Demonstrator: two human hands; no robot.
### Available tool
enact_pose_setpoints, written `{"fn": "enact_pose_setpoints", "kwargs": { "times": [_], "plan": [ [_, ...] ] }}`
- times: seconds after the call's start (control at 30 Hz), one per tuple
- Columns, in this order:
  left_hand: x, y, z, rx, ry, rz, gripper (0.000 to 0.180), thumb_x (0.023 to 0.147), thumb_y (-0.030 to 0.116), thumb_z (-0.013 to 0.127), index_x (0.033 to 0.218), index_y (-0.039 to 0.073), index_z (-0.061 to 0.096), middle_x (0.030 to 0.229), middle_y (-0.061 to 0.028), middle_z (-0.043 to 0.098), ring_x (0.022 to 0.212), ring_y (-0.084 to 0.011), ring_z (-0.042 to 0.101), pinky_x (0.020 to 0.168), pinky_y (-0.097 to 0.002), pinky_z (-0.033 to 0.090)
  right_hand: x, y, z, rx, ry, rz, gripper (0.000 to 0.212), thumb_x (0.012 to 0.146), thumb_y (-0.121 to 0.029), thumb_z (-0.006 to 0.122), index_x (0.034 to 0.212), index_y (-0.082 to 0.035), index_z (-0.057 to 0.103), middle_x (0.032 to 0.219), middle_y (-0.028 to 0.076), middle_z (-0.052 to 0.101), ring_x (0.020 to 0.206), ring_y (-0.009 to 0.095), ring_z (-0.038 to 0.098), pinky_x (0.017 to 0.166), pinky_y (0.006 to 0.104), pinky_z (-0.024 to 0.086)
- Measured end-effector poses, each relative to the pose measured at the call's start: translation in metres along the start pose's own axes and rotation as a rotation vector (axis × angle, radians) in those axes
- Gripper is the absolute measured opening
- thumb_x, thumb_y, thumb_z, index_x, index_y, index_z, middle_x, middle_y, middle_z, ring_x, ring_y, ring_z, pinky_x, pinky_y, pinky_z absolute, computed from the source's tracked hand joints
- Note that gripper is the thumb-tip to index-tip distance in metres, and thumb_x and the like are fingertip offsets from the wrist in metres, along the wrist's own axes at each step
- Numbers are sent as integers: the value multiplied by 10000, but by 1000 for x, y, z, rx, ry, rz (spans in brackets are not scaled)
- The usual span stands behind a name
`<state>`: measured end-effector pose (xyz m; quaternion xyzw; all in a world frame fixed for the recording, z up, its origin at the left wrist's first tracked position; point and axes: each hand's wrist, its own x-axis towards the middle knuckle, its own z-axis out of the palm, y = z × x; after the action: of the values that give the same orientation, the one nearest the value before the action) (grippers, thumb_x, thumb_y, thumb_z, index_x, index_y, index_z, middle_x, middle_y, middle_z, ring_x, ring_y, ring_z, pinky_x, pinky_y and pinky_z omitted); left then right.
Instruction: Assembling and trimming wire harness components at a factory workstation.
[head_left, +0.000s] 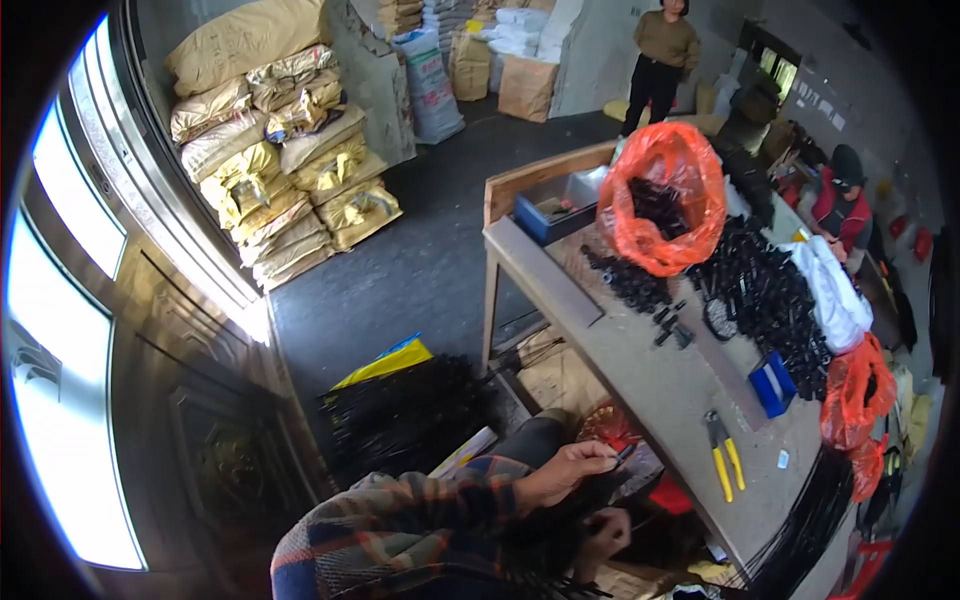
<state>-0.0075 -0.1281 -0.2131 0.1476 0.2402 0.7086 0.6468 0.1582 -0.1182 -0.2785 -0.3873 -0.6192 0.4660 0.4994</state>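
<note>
My left hand [562, 477], at the end of a plaid sleeve, pinches a small black piece [624, 456] between thumb and fingertips, beside the near edge of the workbench [640, 370]. Lower down and closer to me, my right hand [606, 533] is curled in shadow; what its fingers hold is hidden. Dark thin strands show below it. Yellow-handled pliers [724, 458] lie on the bench, with a bundle of long black wires or rods [810, 510] to their right. A heap of small black parts [765, 300] spreads over the far bench, next to a small blue box [772, 384].
An orange plastic bag [665, 250] of black parts and a blue-grey bin [545, 222] stand at the bench's far end. Black strips [400, 420] lie on the floor left of me. Stacked sacks [300, 150] line the door side. Two people [665, 50] are farther off.
</note>
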Motion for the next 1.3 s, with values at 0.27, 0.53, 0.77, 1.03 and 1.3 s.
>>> {"fn": "enact_pose_setpoints", "kwargs": {
  "times": [0.27,0.53,0.77,1.03,1.3],
  "plan": [
    [-8,4,-3,49,106,33,91,838,62,596,927,43,596,913,-11,603,863,-80,556,810,-218,425,48,-139,29,618,-110,-576,612,912,-538,223,675,-39,485,603,123,534,566,243,578,551,346,484],
    [-4,7,-6,-24,56,-19,89,855,28,550,936,39,584,896,-14,607,833,-88,570,770,-220,438,57,-180,59,1179,-266,320,812,849,-640,271,1113,94,496,997,263,586,879,351,606,774,472,489],
    [-1,15,5,-8,82,-63,76,857,17,533,917,36,576,924,-59,626,845,-107,586,798,-256,467,52,-171,29,1364,-1017,142,406,932,-254,440,811,97,604,660,215,603,516,284,585,453,356,457],
    [-6,10,8,11,88,-76,52,862,26,523,892,50,558,893,-50,622,810,-107,600,750,-244,496,34,-164,24,1314,-1057,332,340,880,-232,498,838,81,622,664,168,625,612,245,606,614,317,464],
    [-5,12,8,22,85,-59,66,858,34,534,917,48,560,909,-59,624,837,-111,596,775,-246,486,33,-164,26,1280,-1102,329,338,878,-231,498,843,81,623,670,167,629,598,242,609,628,314,470]
  ]
}}
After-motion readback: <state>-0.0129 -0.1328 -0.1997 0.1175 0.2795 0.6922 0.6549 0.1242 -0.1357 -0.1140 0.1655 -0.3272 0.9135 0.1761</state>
